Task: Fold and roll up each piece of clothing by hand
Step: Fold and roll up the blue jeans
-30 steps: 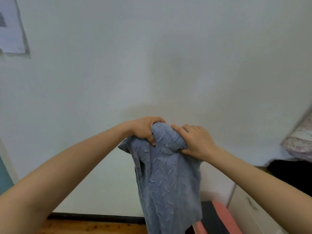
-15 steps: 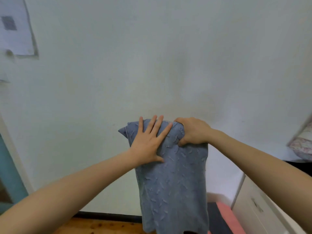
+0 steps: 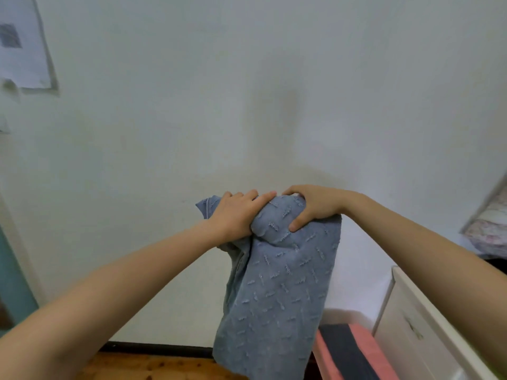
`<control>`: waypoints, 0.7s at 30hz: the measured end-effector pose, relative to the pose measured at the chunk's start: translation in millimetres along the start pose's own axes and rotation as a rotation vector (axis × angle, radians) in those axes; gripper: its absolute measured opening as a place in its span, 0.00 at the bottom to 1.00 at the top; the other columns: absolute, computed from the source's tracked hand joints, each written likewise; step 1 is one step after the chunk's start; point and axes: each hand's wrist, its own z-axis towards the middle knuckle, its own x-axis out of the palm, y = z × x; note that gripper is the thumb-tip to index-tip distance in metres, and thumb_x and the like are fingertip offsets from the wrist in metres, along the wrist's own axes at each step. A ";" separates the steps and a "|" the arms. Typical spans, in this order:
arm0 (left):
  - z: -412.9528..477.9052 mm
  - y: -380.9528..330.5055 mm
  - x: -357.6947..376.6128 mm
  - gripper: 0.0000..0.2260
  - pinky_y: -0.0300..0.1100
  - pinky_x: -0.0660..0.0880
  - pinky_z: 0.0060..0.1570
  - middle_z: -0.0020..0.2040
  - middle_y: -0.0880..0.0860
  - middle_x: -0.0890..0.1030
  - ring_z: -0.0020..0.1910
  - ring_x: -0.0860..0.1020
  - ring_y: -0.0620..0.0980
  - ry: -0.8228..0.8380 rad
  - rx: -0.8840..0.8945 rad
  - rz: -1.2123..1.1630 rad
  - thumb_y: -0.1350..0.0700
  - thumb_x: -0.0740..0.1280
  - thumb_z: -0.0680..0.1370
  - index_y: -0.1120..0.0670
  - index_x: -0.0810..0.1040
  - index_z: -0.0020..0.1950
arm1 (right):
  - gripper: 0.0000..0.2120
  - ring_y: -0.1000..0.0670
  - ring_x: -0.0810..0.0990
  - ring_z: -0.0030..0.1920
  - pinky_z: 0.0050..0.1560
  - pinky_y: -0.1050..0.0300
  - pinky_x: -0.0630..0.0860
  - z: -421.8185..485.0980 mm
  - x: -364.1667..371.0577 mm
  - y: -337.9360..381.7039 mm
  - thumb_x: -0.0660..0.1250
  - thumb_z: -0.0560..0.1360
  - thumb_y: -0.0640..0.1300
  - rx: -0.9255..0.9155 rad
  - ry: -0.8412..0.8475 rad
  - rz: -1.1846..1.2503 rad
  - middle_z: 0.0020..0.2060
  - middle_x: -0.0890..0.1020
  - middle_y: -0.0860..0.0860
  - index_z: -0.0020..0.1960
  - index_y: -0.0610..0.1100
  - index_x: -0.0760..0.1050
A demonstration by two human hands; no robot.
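A grey-blue textured garment point(image 3: 277, 292) hangs in the air in front of a white wall, its top end wound into a thick roll. My left hand point(image 3: 236, 215) grips the left side of that roll, fingers laid over the top. My right hand point(image 3: 312, 207) grips the right side, thumb pressed into the cloth at the front. A loose flap of the garment sticks out to the left behind my left hand. The rest hangs straight down, and its lower edge runs out of view.
A white cabinet point(image 3: 417, 325) with a drawer handle stands at the lower right. A pink and dark item point(image 3: 354, 349) lies beside it. A patterned pillow point(image 3: 488, 231) sits at the right edge. Papers point(image 3: 22, 42) hang on the wall at upper left. Wooden floor point(image 3: 153, 368) shows below.
My left hand, flat with spread fingers on the cloth half a second ago, now curls round the top. The garment's upper end is bunched into a thicker roll between both hands.
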 end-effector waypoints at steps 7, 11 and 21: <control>12.4 3.0 -10.9 0.38 0.51 0.75 0.55 0.61 0.48 0.76 0.58 0.76 0.52 0.276 -0.117 -0.394 0.50 0.76 0.64 0.45 0.63 0.70 | 0.60 0.38 0.51 0.76 0.73 0.34 0.47 -19.1 71.6 3.9 0.71 0.61 0.69 -0.148 -0.357 -0.685 0.78 0.49 0.45 0.77 0.56 0.35; 14.2 5.0 -14.0 0.40 0.48 0.72 0.60 0.62 0.49 0.75 0.60 0.74 0.51 0.422 -0.126 -0.582 0.56 0.80 0.61 0.48 0.66 0.69 | 0.62 0.33 0.49 0.75 0.70 0.29 0.46 -26.0 84.4 0.0 0.74 0.60 0.67 -0.158 -0.474 -0.709 0.78 0.45 0.42 0.73 0.59 0.28; 15.4 5.1 -15.0 0.32 0.52 0.78 0.56 0.59 0.50 0.79 0.58 0.78 0.53 0.733 -0.170 -0.910 0.62 0.79 0.64 0.49 0.71 0.65 | 0.45 0.41 0.78 0.34 0.32 0.50 0.76 -19.1 99.2 -15.8 0.76 0.57 0.47 -0.219 -0.672 -0.719 0.42 0.80 0.43 0.70 0.49 0.60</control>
